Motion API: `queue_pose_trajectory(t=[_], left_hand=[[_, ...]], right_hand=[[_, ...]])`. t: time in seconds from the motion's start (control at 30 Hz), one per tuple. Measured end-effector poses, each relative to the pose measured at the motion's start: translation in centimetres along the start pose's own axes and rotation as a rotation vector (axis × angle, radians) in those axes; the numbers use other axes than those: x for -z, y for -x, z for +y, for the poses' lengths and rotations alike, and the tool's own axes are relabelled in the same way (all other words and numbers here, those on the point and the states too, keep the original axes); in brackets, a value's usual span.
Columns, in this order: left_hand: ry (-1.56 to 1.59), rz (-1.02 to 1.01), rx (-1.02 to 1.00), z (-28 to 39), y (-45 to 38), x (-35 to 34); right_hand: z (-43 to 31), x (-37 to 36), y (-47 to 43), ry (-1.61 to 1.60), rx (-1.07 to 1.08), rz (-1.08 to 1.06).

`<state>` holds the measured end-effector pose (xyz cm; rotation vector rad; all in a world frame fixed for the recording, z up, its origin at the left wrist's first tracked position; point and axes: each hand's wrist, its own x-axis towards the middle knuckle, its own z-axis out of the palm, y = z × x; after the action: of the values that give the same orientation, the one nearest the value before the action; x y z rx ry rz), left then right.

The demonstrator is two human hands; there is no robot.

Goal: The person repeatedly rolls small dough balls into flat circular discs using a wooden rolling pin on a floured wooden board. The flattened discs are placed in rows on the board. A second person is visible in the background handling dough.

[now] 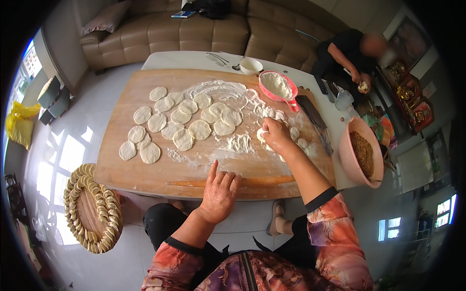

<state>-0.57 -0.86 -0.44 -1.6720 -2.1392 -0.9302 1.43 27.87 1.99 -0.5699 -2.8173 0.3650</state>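
My right hand (pixel 277 134) is over the right part of a wooden board (pixel 138 178), its fingers closed around a floury white dough piece (pixel 261 135). Small dough lumps (pixel 294 133) lie beside and beyond it, partly hidden by the hand. Nearer to me, my left hand (pixel 220 194) has its index finger stretched out and the others bent, with nothing visible in it. It covers the middle of a slim wooden rolling pin (pixel 267 180) near the board's front edge. Flat round dough wrappers (pixel 200 130), several overlapping, spread over the left and middle of the board.
Loose flour (pixel 238 143) dusts the board. A red-rimmed flour scoop (pixel 277 86) and white bowl (pixel 251 66) stand behind. At right is a pink basin (pixel 358 152) of filling. Dumplings ring a round tray (pixel 87 214) at lower left. Another person (pixel 346 54) sits at upper right.
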Motion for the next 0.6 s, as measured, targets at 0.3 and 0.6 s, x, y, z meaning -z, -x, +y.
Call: queue_pose_trajectory(t=[0.3, 0.6], left_hand=[[0.016, 0.039, -0.039, 0.2, -0.1, -0.8], [-0.066, -0.12, -0.004, 3.7, -1.0, -2.6]], right_hand=[[-1.0, 4.3, 5.7, -0.703, -0.04, -0.228], [1.2, 2.1, 13.3, -0.672, 0.001, -0.151]])
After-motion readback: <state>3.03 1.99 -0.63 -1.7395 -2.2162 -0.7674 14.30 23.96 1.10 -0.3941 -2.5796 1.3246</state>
